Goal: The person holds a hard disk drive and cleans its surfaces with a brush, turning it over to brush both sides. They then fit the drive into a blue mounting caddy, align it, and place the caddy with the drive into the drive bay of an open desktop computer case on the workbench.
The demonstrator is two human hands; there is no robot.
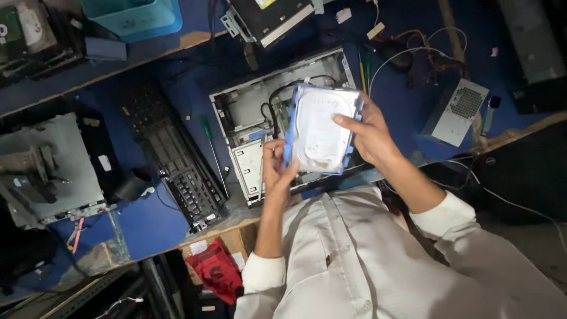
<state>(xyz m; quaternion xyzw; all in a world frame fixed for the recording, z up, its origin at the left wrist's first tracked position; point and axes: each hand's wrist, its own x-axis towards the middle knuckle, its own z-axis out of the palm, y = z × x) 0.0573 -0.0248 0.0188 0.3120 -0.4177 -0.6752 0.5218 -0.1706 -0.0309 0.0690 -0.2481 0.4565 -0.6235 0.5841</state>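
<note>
Holding a hard drive (pixel 322 127) in a blue plastic carrier, both hands keep it lifted above the open computer case (pixel 248 112) on the blue workbench (pixel 147 218). The left hand (pixel 276 168) grips the drive's lower left corner — thumb and fingers closed on the blue edge. The right hand (pixel 371 134) cups the right side, fingers wrapped behind it and the thumb laid flat across the silver label face. The drive is tilted, its flat face turned up toward the camera. A green-handled screwdriver (pixel 208 133) lies just left of the case, a black keyboard (pixel 174 159) beside it — and a grey power supply (pixel 456 112) sits well apart to the right.
</note>
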